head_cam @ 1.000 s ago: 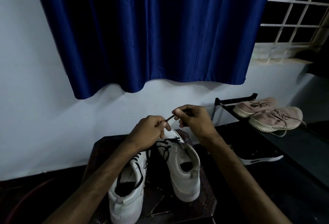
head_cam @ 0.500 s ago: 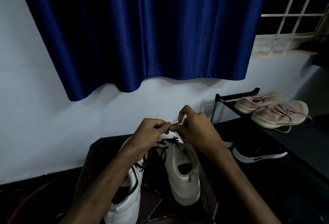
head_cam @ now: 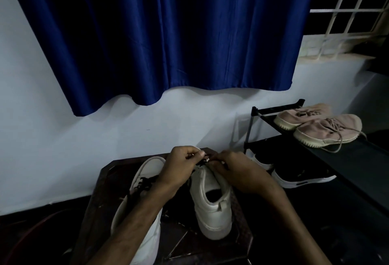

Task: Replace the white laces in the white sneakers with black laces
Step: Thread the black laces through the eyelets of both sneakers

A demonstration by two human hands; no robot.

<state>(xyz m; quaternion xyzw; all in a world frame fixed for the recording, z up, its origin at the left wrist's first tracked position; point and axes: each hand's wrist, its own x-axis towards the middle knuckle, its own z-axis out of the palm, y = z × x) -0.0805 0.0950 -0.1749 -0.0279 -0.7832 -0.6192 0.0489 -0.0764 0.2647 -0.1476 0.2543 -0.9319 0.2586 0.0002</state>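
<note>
Head view shows two shoes, left white sneaker (head_cam: 145, 172) and right white sneaker (head_cam: 210, 212), lengthwise on the dark table (head_cam: 105, 182), toes toward its far edge, where left hand (head_cam: 183, 165) and right hand (head_cam: 231, 168) both pinch one black lace (head_cam: 201, 162).

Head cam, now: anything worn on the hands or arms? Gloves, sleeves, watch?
Nothing worn that shows. Left hand and right hand are ungloved; forearms are bare to the frame edge, no sleeves. No watch, band or ring visible, though the light is dim.
</note>
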